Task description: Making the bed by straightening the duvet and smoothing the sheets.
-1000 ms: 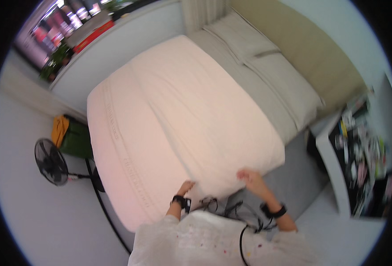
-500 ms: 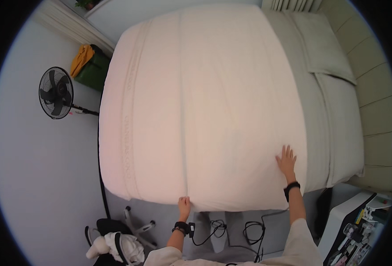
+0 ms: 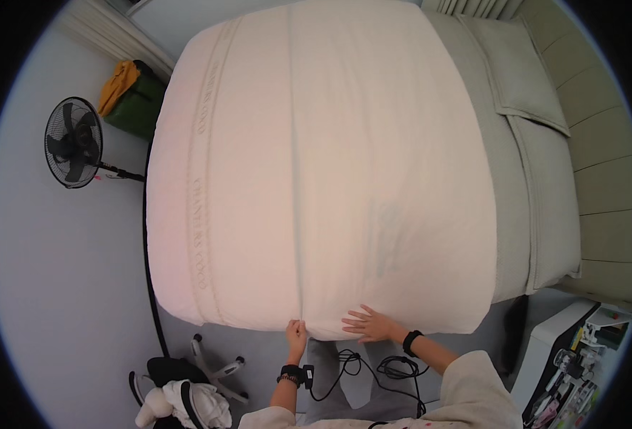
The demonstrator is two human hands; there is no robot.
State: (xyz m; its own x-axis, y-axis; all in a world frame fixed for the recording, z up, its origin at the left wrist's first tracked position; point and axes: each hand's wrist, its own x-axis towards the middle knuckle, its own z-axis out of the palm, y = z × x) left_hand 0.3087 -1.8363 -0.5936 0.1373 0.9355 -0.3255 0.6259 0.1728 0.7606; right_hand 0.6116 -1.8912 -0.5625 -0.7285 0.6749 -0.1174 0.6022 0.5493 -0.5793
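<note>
The pale pink-cream fabric quilt (image 3: 387,157) fills the frame's centre, its straight crease (image 3: 296,179) running upward from the left hand (image 3: 296,334), whose grip pinches the lower edge; the right hand (image 3: 372,327) rests spread open, farther from that crease.

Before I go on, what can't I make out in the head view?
In the head view:
Left hand: fingertips hidden by its curled fingers at the quilt's edge.
Right hand: palm hidden, turned down on the quilt.
Small items, lower right: too small to identify.
Chair: cut by bottom edge.
</note>
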